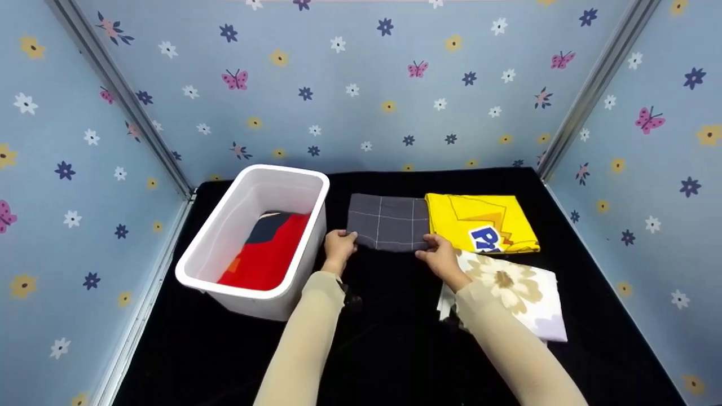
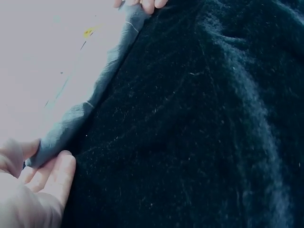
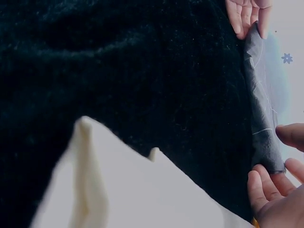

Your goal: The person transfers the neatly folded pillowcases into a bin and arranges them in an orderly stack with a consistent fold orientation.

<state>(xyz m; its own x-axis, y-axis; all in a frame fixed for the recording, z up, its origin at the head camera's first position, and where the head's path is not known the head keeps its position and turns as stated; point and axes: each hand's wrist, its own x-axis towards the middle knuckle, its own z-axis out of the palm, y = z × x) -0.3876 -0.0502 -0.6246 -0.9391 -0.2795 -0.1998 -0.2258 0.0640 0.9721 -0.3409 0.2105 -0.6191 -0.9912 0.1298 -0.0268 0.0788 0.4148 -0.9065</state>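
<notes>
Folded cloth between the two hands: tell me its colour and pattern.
The cloth is dark grey with thin white crossing lines, best seen in the head view.

Site: a small booth, apparently a set-up work stall rather than a lived-in room. Basis: three flat walls, one back [image 1: 361, 84], one left [image 1: 73, 186], one right [image 1: 648, 180], all pale blue with one repeating print of flowers and butterflies. Metal posts at both rear corners, left post [image 1: 121, 95] and right post [image 1: 596, 84]; a pale rail [image 1: 141, 310] runs along the foot of the left wall. Counter [image 1: 383, 338] fills the space between walls, covered in black, velvety fabric; its nap shows in both wrist views. Household goods on it: white bin [image 1: 254, 307], grey cloth [image 1: 389, 223], yellow cloth [image 1: 479, 217]. Wider building: cannot tell.
</notes>
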